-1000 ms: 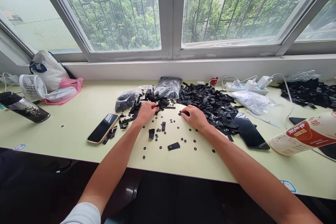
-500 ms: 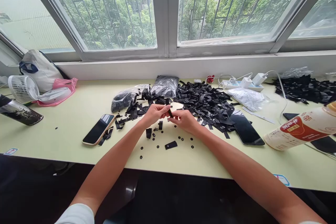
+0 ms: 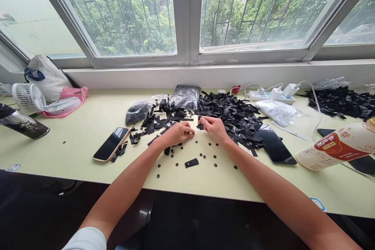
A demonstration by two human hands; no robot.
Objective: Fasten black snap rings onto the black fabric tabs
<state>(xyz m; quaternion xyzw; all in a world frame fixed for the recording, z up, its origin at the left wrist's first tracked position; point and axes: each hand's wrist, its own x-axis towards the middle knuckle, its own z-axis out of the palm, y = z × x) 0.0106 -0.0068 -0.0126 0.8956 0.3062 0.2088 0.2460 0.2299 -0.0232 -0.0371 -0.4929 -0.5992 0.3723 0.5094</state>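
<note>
Low over the table, my left hand (image 3: 178, 133) has its fingers curled together near the tabletop; whatever it may hold is hidden. My right hand (image 3: 213, 128) pinches a small black fabric strip (image 3: 200, 126) between thumb and fingertips, just in front of the large pile of black strips (image 3: 230, 111). The two hands are a short gap apart. Small black ring-like discs (image 3: 200, 155) lie scattered on the table below them. Closer to the front edge, a single black strip (image 3: 191, 163) with a small light mark lies flat.
A phone (image 3: 111, 144) lies left and a dark phone (image 3: 275, 144) right, beside a bottle (image 3: 336, 144). Behind are a grey-black plastic packet (image 3: 185, 97), clear bags (image 3: 140, 110) and a power strip (image 3: 260, 96). A white fan (image 3: 28, 98) and tumbler (image 3: 23, 123) stand far left.
My hands have moved apart from the strip they both held. The left dropped toward the tabletop; the right shifted right with the strip. Another disc now shows beside my right forearm.
</note>
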